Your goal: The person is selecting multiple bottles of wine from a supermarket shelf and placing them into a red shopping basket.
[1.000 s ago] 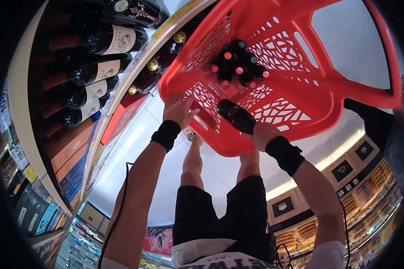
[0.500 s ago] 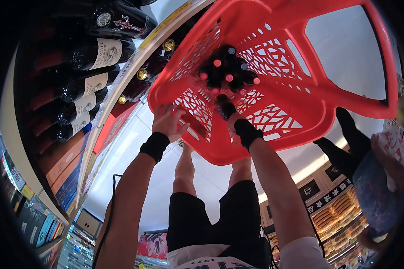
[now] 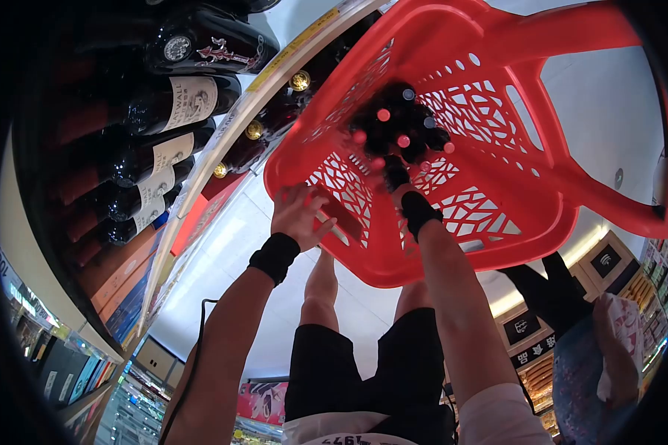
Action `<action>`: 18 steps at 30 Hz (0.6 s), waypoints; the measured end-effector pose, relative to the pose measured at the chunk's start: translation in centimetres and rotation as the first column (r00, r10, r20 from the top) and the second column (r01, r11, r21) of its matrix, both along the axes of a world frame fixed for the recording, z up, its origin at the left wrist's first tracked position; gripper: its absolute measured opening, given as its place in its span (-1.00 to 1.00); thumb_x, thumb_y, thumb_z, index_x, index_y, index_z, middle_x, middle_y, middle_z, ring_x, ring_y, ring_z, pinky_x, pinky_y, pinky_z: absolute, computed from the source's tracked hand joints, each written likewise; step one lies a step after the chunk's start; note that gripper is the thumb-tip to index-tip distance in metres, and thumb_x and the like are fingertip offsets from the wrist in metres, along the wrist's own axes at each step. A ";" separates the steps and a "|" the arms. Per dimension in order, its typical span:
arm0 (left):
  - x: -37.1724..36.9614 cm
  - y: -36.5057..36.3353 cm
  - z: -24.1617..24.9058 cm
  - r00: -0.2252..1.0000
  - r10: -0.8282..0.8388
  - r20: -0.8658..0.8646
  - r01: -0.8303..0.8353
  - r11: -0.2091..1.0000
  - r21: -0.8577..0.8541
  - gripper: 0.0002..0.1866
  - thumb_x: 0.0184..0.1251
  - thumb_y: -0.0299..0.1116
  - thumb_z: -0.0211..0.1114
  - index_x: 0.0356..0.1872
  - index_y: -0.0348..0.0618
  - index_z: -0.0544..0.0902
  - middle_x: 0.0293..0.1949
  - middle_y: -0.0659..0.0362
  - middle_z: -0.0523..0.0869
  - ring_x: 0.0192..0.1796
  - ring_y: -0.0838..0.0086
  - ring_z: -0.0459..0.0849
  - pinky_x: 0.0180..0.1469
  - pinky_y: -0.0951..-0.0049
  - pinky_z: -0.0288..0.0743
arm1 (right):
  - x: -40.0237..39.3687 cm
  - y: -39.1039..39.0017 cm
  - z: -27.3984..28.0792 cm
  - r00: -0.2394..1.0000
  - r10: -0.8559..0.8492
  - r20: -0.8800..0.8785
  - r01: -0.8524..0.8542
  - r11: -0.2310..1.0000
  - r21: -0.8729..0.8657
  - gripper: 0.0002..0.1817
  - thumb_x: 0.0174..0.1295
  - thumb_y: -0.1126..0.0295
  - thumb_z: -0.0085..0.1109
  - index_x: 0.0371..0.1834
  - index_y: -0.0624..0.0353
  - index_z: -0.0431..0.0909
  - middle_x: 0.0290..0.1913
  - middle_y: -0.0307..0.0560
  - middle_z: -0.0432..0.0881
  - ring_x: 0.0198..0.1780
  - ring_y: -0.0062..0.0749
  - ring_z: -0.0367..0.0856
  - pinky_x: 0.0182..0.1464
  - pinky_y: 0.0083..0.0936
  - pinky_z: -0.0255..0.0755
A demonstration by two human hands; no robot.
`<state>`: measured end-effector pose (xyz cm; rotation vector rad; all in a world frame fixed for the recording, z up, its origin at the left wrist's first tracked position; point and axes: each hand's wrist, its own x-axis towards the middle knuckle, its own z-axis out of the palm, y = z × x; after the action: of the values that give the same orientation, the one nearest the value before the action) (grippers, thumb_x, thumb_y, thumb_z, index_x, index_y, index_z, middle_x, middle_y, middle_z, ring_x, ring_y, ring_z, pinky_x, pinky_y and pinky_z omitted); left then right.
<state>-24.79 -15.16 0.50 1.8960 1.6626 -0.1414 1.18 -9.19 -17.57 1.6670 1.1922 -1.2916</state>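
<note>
A big red basket with cut-out sides holds several dark bottles, seen from their pink and dark blue tops. My left hand rests at the basket's near left rim, fingers apart, beside a flat reddish-brown piece. Reaching down inside the basket, my right hand is closed round the end of a dark bottle, which touches the group of bottles. The right fingers are partly hidden.
Wine bottles lie on a shelf at the left, close to the basket's side. More goods stand on lower shelves. Another person is at the lower right, near bakery shelves. My legs are below the basket.
My right hand and the dark bottle have moved deeper, up against the other bottles. The view has shifted, with basket and shelf lower and further right. The other person appears lower and further left.
</note>
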 end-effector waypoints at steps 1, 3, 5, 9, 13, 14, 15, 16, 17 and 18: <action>0.0 -0.1 0.0 1.000 0.003 0.003 -0.003 1.000 0.002 -0.55 0.19 0.07 0.43 0.00 0.06 0.71 0.25 0.10 0.58 0.41 0.08 0.36 0.48 -0.01 0.12 | 0.0 0.0 -0.2 1.000 -0.009 0.001 0.009 1.000 0.005 -0.70 0.32 0.30 0.09 -0.14 0.33 0.66 -0.35 0.08 0.77 -0.37 -0.22 0.80 -0.34 -0.25 0.65; 0.1 -0.2 0.1 1.000 -0.010 0.008 0.010 1.000 0.028 -0.55 0.19 0.08 0.43 -0.02 0.04 0.72 0.25 0.11 0.59 0.39 0.07 0.37 0.47 -0.02 0.13 | 0.1 0.2 -0.6 0.999 -0.030 0.010 0.030 0.999 0.012 -0.69 0.32 0.29 0.09 -0.10 0.33 0.65 -0.34 0.08 0.77 -0.37 -0.22 0.80 -0.35 -0.26 0.65; 0.1 -0.1 0.2 1.000 -0.015 0.015 0.014 0.999 0.036 -0.55 0.18 0.07 0.45 -0.02 0.05 0.72 0.24 0.09 0.59 0.38 0.06 0.38 0.45 -0.03 0.14 | 0.1 0.5 -1.0 0.999 -0.047 0.015 0.047 0.999 0.016 -0.68 0.32 0.27 0.10 -0.07 0.33 0.63 -0.33 0.08 0.77 -0.37 -0.23 0.80 -0.35 -0.26 0.65; 0.3 0.0 0.4 0.999 -0.002 0.035 0.000 0.998 0.056 -0.56 0.19 0.08 0.44 -0.04 0.04 0.72 0.19 0.09 0.62 0.37 0.06 0.41 0.43 -0.03 0.16 | -0.1 1.2 -1.8 0.998 -0.067 0.022 0.066 0.998 0.023 -0.65 0.33 0.25 0.11 -0.01 0.33 0.61 -0.32 0.07 0.77 -0.37 -0.24 0.80 -0.37 -0.27 0.65; 0.3 -0.4 0.2 0.998 -0.009 0.056 0.003 0.994 0.111 -0.57 0.21 0.09 0.41 -0.08 0.01 0.73 0.15 0.10 0.63 0.33 0.09 0.45 0.41 -0.02 0.18 | -0.1 1.5 -2.4 0.995 -0.098 0.028 0.097 0.995 0.035 -0.61 0.33 0.23 0.13 0.05 0.33 0.58 -0.30 0.07 0.77 -0.37 -0.24 0.80 -0.39 -0.28 0.65; 0.3 -0.4 0.2 0.998 -0.014 0.055 0.007 0.992 0.123 -0.57 0.21 0.09 0.41 -0.08 0.01 0.73 0.15 0.10 0.63 0.32 0.10 0.46 0.40 -0.01 0.18 | 0.0 1.3 -2.6 0.994 -0.107 0.029 0.106 0.994 0.041 -0.60 0.33 0.22 0.13 0.06 0.33 0.57 -0.30 0.07 0.77 -0.38 -0.25 0.80 -0.39 -0.28 0.65; 0.3 -0.4 0.2 0.998 -0.019 0.053 0.012 0.991 0.136 -0.57 0.21 0.09 0.41 -0.08 0.01 0.73 0.14 0.10 0.64 0.31 0.11 0.47 0.40 -0.01 0.18 | -0.1 1.4 -3.0 0.993 -0.113 0.025 0.111 0.993 0.047 -0.59 0.33 0.21 0.13 0.08 0.33 0.56 -0.30 0.06 0.77 -0.38 -0.25 0.79 -0.39 -0.29 0.65; 0.3 -0.4 0.2 0.998 -0.024 0.051 0.017 0.989 0.148 -0.57 0.21 0.09 0.41 -0.09 0.00 0.73 0.14 0.10 0.64 0.31 0.11 0.48 0.40 -0.01 0.19 | -0.1 1.4 -3.1 0.992 -0.120 0.023 0.119 0.992 0.050 -0.57 0.33 0.21 0.14 0.09 0.33 0.56 -0.29 0.06 0.77 -0.38 -0.25 0.79 -0.40 -0.29 0.65; 0.3 -0.4 0.3 0.998 -0.026 0.055 0.018 0.991 0.135 -0.57 0.21 0.09 0.42 -0.07 0.02 0.72 0.15 0.08 0.63 0.32 0.11 0.47 0.40 -0.01 0.18 | -0.1 1.5 -3.1 0.991 -0.131 0.021 0.130 0.990 0.057 -0.56 0.33 0.20 0.14 0.11 0.33 0.55 -0.29 0.06 0.77 -0.38 -0.25 0.79 -0.40 -0.29 0.65; 0.2 -0.3 0.2 0.998 -0.028 0.061 0.020 0.992 0.124 -0.56 0.20 0.09 0.43 -0.05 0.04 0.72 0.15 0.06 0.62 0.33 0.12 0.47 0.40 -0.02 0.18 | -0.1 1.5 -3.2 0.990 -0.139 0.020 0.138 0.989 0.059 -0.55 0.33 0.20 0.14 0.12 0.33 0.54 -0.28 0.06 0.77 -0.38 -0.25 0.79 -0.41 -0.30 0.65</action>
<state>-24.55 -15.43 0.70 1.9911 1.6400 0.0110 1.04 -7.65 -20.80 1.8299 1.1254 -1.3276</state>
